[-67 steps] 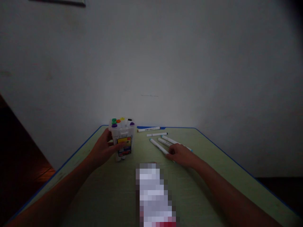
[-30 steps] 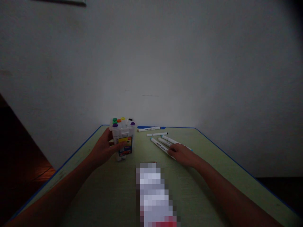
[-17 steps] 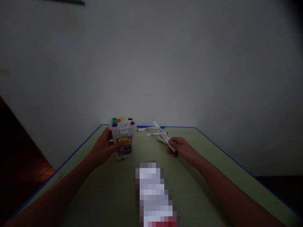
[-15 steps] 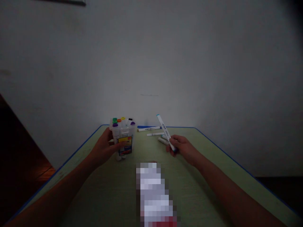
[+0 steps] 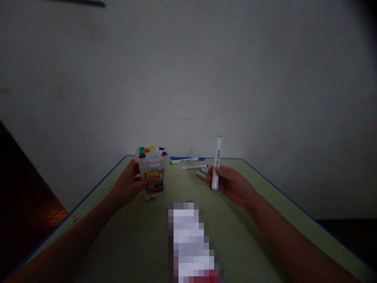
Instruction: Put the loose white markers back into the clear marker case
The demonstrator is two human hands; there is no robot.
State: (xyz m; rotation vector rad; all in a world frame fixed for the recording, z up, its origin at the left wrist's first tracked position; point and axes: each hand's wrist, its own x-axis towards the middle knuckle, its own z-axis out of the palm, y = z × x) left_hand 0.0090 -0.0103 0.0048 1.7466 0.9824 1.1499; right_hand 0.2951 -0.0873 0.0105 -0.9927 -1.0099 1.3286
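My left hand point(image 5: 127, 185) wraps around a clear plastic box of markers point(image 5: 152, 173), which stands on the table with coloured marker caps showing at its top. My right hand point(image 5: 229, 184) holds a white marker with blue ends point(image 5: 217, 163) upright, above the table. Several other white markers point(image 5: 194, 167) lie on the far part of the green table point(image 5: 118, 232). The closest of them sit just beyond my right hand, partly hidden by it.
A pixelated white and red object point(image 5: 191, 243) lies on the near middle of the table. The tabletop has a blue edge and stands against a white wall point(image 5: 188, 78). A dark wooden floor point(image 5: 35, 204) shows beyond the left edge.
My right hand has lifted a marker off the table and turned it from slanted to upright. My left hand and the box have stayed in place.
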